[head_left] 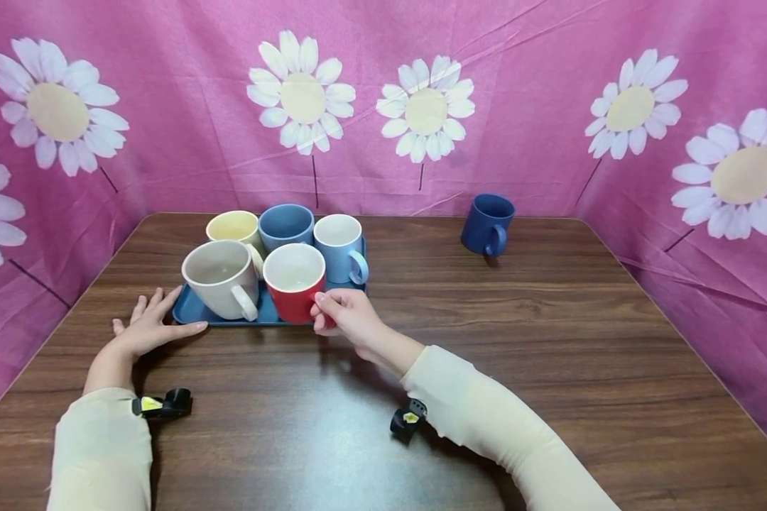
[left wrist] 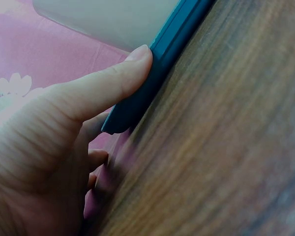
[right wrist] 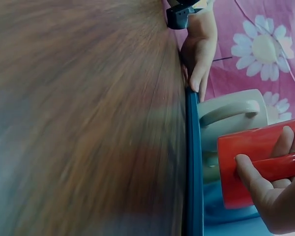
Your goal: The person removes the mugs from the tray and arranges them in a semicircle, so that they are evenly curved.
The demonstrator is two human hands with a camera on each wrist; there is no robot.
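My right hand (head_left: 351, 323) grips the handle of a red mug (head_left: 290, 305) with a white inside. In the right wrist view the red mug's base (right wrist: 226, 172) shows above the blue tray (right wrist: 194, 162). My left hand (head_left: 147, 328) lies spread at the tray's (head_left: 271, 312) front left corner, thumb on its front edge and fingers along its left side. Beside the red mug, a large off-white mug (head_left: 224, 284) stands on the tray. Behind them are a pale yellow mug (head_left: 233, 226), a blue mug (head_left: 286, 226) and a light blue mug (head_left: 337, 252).
A dark blue mug (head_left: 486, 223) stands apart at the back right of the wooden table (head_left: 550, 341). Pink cloth (head_left: 518, 106) with white flowers hangs behind and at both sides. Small black cameras (head_left: 166, 404) sit on both wrists.
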